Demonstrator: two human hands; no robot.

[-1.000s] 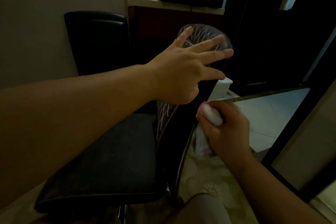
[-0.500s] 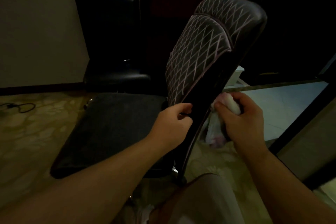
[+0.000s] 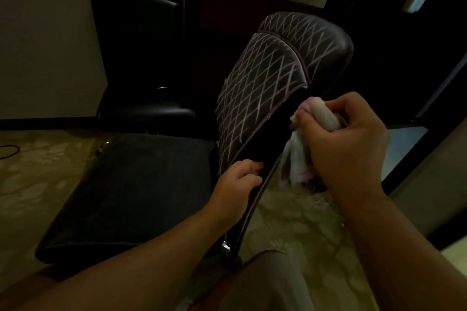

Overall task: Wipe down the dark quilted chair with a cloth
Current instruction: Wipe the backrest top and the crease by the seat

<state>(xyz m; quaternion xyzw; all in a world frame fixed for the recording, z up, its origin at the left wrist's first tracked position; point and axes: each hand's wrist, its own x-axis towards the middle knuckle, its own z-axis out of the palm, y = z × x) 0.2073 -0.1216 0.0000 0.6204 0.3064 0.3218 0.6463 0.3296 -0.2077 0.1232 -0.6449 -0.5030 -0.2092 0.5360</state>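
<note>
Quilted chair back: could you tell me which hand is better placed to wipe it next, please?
Right. The right hand already grips the cloth against the backrest's side edge, while the left hand holds that edge lower down, likely steadying it.

The quilted chair (image 3: 262, 88) has a dark, leather-like back with a slight sheen, crossed by pale diamond stitching, while its seat looks like matt, faintly rough fabric. The cloth (image 3: 300, 156) is soft, pale, crumpled fabric with a pinkish tint. The second chair (image 3: 136, 58) behind is smooth glossy black upholstery, and the floor (image 3: 290, 214) carries a matt, pale patterned covering.
</note>
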